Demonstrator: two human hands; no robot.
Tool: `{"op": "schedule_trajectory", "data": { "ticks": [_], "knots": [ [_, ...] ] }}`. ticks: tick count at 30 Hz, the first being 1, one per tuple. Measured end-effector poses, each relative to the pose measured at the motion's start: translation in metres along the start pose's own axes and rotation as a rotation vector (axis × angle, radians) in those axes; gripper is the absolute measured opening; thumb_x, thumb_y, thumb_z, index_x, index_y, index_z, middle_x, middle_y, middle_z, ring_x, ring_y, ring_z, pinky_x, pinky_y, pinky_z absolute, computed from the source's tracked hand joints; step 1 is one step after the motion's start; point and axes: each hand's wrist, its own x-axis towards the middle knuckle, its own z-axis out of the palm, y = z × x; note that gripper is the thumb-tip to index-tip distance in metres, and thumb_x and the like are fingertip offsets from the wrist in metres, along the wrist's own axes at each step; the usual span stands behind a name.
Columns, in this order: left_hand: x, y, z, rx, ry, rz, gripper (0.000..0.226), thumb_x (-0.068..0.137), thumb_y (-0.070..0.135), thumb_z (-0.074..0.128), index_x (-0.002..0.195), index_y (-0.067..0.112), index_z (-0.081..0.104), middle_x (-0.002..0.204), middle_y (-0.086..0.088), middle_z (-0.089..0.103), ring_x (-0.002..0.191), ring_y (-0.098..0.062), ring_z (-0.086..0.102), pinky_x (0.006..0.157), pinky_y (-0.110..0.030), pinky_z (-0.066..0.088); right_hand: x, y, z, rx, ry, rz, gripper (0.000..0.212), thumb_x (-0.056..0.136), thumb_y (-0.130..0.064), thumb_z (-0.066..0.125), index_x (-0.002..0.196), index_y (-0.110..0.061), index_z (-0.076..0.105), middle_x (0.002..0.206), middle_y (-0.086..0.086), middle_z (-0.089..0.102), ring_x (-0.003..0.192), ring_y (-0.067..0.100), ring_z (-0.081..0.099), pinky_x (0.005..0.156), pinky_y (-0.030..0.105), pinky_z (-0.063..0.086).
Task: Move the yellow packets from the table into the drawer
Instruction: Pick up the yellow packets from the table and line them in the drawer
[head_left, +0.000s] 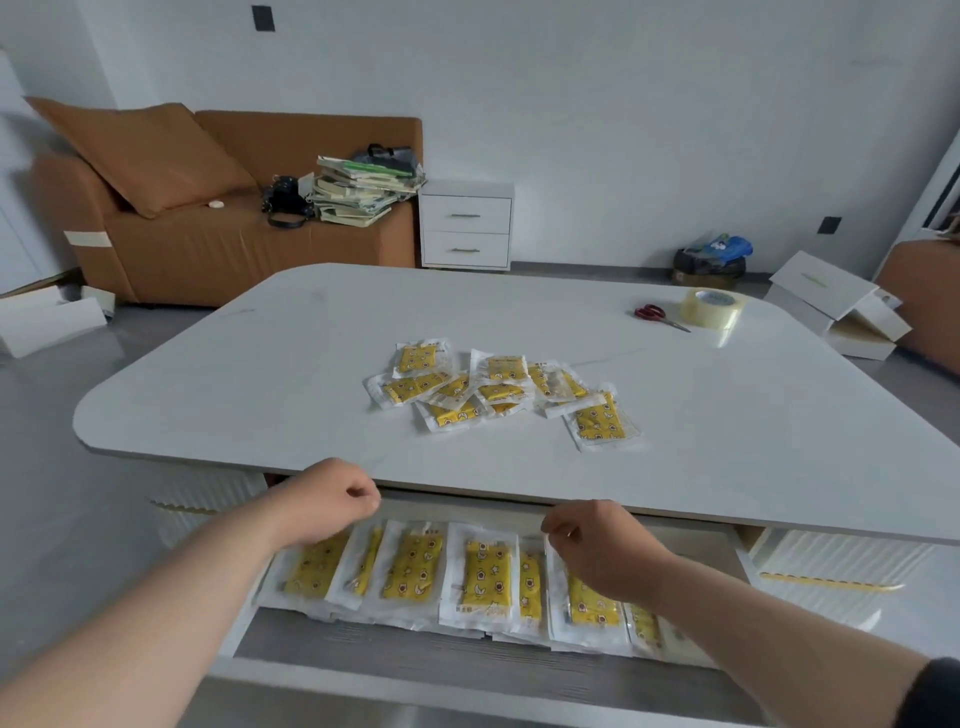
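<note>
Several yellow packets (480, 577) already lie in a row in the open drawer (415, 649), just under the table edge. Above them hover the left hand (327, 501) and the right hand (597, 551), both with fingers loosely curled and gripping nothing that I can see. Farther off, a loose pile (498, 389) of about a dozen packets lies on the table (260, 364), so roughly half the job looks left.
</note>
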Motion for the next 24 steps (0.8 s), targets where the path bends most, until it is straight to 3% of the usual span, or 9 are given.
{"op": "schedule_trajectory", "data": {
  "ticks": [5, 11, 18, 21, 24],
  "knots": [
    [-0.011, 0.026, -0.027, -0.316, 0.186, 0.046, 0.01, 0.092, 0.02, 0.06, 0.091, 0.023, 0.07, 0.089, -0.006, 0.071, 0.089, -0.023, 0.067, 0.087, -0.039, 0.055, -0.011, 0.011, -0.031, 0.09, 0.128, 0.068, 0.019, 0.092, -0.021, 0.054, 0.103, -0.023, 0.071, 0.093, -0.011, 0.07, 0.083, 0.01, 0.067, 0.077, 0.026, 0.056],
    [0.003, 0.073, -0.017, -0.333, 0.229, 0.136, 0.015, 0.093, 0.024, 0.057, 0.087, 0.017, 0.07, 0.079, 0.001, 0.065, 0.073, -0.012, 0.057, 0.074, -0.029, 0.047, -0.007, 0.007, -0.061, 0.183, 0.294, 0.085, 0.016, 0.091, -0.023, 0.059, 0.099, -0.022, 0.072, 0.085, -0.017, 0.066, 0.08, -0.002, 0.06, 0.065, 0.009, 0.041],
    [0.033, 0.088, -0.003, -0.377, 0.278, 0.121, 0.013, 0.093, 0.021, 0.059, 0.087, 0.02, 0.07, 0.081, 0.0, 0.066, 0.072, -0.011, 0.057, 0.066, -0.024, 0.044, 0.012, 0.008, -0.065, 0.155, 0.281, 0.106, 0.021, 0.092, -0.022, 0.052, 0.102, -0.023, 0.071, 0.081, -0.02, 0.061, 0.073, 0.002, 0.059, 0.061, 0.011, 0.043],
    [0.048, 0.087, 0.003, -0.431, 0.342, 0.096, 0.013, 0.091, 0.019, 0.06, 0.084, 0.017, 0.07, 0.077, 0.002, 0.065, 0.071, -0.011, 0.057, 0.065, -0.024, 0.042, 0.032, 0.01, -0.072, 0.154, 0.368, 0.204, 0.021, 0.087, -0.018, 0.047, 0.083, -0.019, 0.068, 0.072, -0.005, 0.064, 0.062, 0.017, 0.058, 0.052, 0.02, 0.04],
    [0.07, 0.082, -0.003, -0.687, 0.423, 0.004, 0.011, 0.089, 0.013, 0.062, 0.082, 0.011, 0.069, 0.071, -0.008, 0.064, 0.066, -0.022, 0.056, 0.071, -0.031, 0.047, 0.06, 0.012, -0.082, 0.271, 0.463, 0.395, 0.018, 0.076, -0.01, 0.043, 0.059, -0.016, 0.043, 0.054, 0.0, 0.04, 0.047, 0.019, 0.033, 0.045, 0.022, 0.026]
  ]
}}
